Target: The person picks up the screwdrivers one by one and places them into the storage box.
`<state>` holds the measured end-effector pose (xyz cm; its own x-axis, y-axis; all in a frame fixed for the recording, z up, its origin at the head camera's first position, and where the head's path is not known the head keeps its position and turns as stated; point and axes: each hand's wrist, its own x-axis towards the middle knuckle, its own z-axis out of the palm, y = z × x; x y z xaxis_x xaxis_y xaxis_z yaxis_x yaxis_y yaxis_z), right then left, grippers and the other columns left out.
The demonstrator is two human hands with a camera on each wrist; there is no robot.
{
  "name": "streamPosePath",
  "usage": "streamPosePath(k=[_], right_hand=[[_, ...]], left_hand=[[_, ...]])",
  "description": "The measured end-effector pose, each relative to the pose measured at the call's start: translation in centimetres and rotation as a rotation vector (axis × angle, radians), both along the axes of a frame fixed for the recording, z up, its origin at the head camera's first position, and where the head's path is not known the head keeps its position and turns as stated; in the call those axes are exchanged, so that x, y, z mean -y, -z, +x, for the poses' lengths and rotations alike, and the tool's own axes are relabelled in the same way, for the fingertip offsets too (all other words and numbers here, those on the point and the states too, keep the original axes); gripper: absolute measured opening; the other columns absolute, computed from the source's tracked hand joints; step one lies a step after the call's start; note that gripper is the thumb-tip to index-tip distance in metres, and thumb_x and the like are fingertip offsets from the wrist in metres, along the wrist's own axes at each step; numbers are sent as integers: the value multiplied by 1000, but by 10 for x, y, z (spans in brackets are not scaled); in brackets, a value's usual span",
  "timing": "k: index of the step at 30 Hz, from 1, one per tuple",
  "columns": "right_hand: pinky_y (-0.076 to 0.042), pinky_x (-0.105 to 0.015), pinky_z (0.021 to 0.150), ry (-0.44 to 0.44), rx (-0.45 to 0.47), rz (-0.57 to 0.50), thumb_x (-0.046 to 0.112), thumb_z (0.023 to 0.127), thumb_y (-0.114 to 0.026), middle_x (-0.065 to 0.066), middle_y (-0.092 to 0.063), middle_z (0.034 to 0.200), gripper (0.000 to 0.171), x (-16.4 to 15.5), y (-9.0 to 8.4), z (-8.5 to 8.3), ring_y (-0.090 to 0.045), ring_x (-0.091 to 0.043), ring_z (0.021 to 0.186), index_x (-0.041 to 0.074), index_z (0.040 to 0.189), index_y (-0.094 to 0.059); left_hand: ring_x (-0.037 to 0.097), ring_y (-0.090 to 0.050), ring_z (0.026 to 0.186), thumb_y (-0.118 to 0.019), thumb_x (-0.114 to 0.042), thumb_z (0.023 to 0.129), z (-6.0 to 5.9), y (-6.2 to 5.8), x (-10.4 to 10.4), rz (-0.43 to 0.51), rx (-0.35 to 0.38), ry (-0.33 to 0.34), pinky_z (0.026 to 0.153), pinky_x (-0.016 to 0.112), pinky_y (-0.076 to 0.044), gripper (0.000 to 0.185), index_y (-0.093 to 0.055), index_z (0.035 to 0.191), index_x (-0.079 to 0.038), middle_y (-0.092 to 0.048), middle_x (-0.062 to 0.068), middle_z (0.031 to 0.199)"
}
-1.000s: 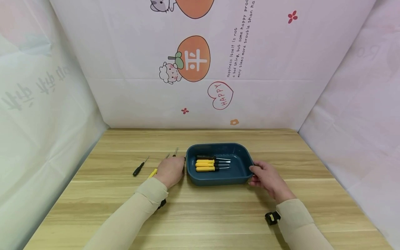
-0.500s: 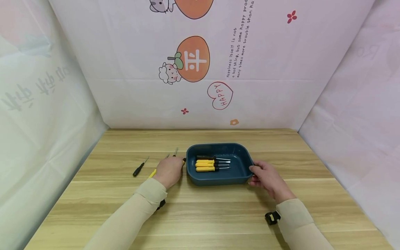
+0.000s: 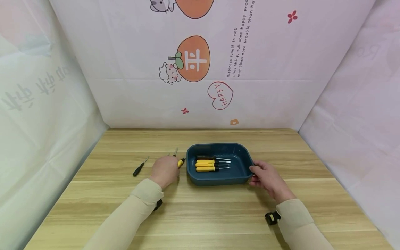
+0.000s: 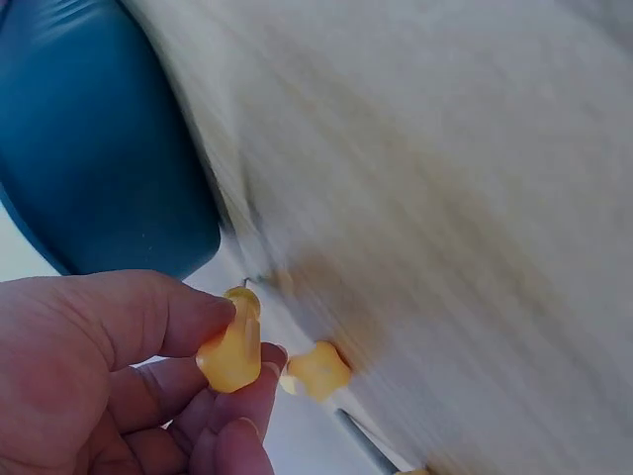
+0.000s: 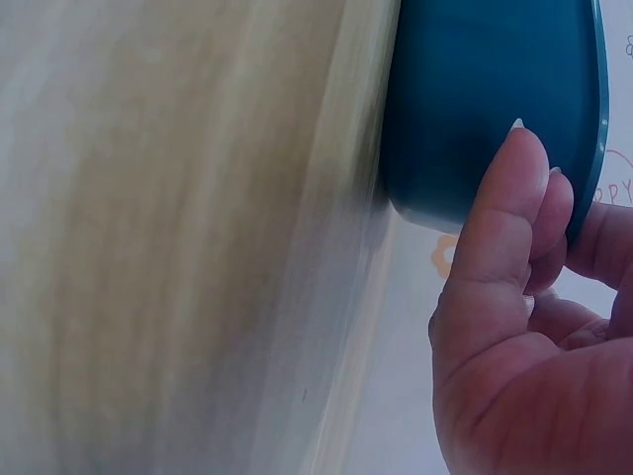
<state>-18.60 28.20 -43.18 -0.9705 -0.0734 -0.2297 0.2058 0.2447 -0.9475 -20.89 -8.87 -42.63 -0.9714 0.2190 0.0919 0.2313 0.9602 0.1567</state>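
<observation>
Left hand (image 3: 164, 171) has a yellow-handled screwdriver (image 4: 232, 348) pinched between thumb and fingers, just left of the blue tray (image 3: 240, 175) and close to its rim. Another yellow handle (image 4: 318, 369) sits right beside it on the table (image 3: 200, 215). Right hand (image 3: 267, 178) grips the tray's right edge — inside are more screwdrivers (image 3: 207, 164) lined up. A small black screwdriver (image 3: 139, 167) lies off to the left.

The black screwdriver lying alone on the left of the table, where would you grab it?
Pinch the black screwdriver by its thick handle at the near end, coming from above. The thin shaft angles away from the person and offers little to hold, and nothing crowds it on the table.
</observation>
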Motion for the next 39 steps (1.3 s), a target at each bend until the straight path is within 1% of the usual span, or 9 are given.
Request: streamPosePath(k=[3,6,10,13,17,20,23,31,39], right_hand=[[-62,-29,72,-1,2,-3,18,111,-48,-5,-59,91,46,0,0,0,-61,-12,75,-5,150,-43],[-62,-29,72,-2,2,-3,18,111,-48,-5,-59,91,46,0,0,0,-61,-12,75,-5,150,-43],[-62,-29,72,-2,1,-2,18,111,-48,-5,-59,91,46,0,-1,0,-61,-12,75,-5,150,-43],[-62,-29,72,-1,1,-4,18,110,-48,-5,-59,91,46,0,-1,0,-61,-12,75,-6,149,-43],[-62,-29,73,-3,-3,-3,18,110,-48,-6,-60,92,45,0,-2,1,-62,-13,75,-6,149,-44],[-62,-29,73,0,-4,2,18,110,-48,-7,-60,92,45,0,-2,1,-62,-14,76,-5,148,-44],[-62,-29,73,2,-1,5,18,111,-48,-6,-60,92,45,0,-2,1,-62,-14,76,-5,149,-44],[-62,-30,73,1,-1,7,18,110,-48,-5,-59,91,45,0,-1,1,-61,-13,76,-6,149,-44],[-62,-30,72,6,4,13,18,111,-47,-5,-58,92,46,0,0,0,-60,-13,76,-6,150,-43]], left_hand=[[17,-63,70,-75,-14,93,1,-3,3,4,18,-17,65,37,-57,7,-74,96,-8,-71,6,85],[16,-59,65,-75,-17,92,2,-5,6,-6,18,-31,58,35,-54,11,-72,93,-6,-67,5,80],[17,-56,60,-74,-20,92,3,-6,13,-7,-4,-51,52,33,-50,18,-66,83,-7,-60,2,72],[18,-55,60,-73,-21,93,3,-7,18,18,-27,-67,51,33,-47,19,-64,80,-9,-59,2,71],[19,-56,62,-71,-20,93,5,-12,23,66,-46,-92,51,33,-47,13,-71,92,-7,-62,3,75],[20,-56,62,-69,-18,92,7,-15,26,85,-63,-103,51,34,-47,16,-74,100,-6,-64,6,78],[20,-56,62,-66,-16,91,7,-17,29,90,-91,-93,51,34,-48,21,-75,105,-3,-65,8,80],[18,-56,60,-66,-14,91,9,-26,32,129,-166,-62,52,31,-46,19,-76,103,-2,-68,7,79],[17,-58,64,-70,-18,93,11,-32,32,158,-180,-50,56,31,-48,19,-77,106,-6,-73,6,88]])
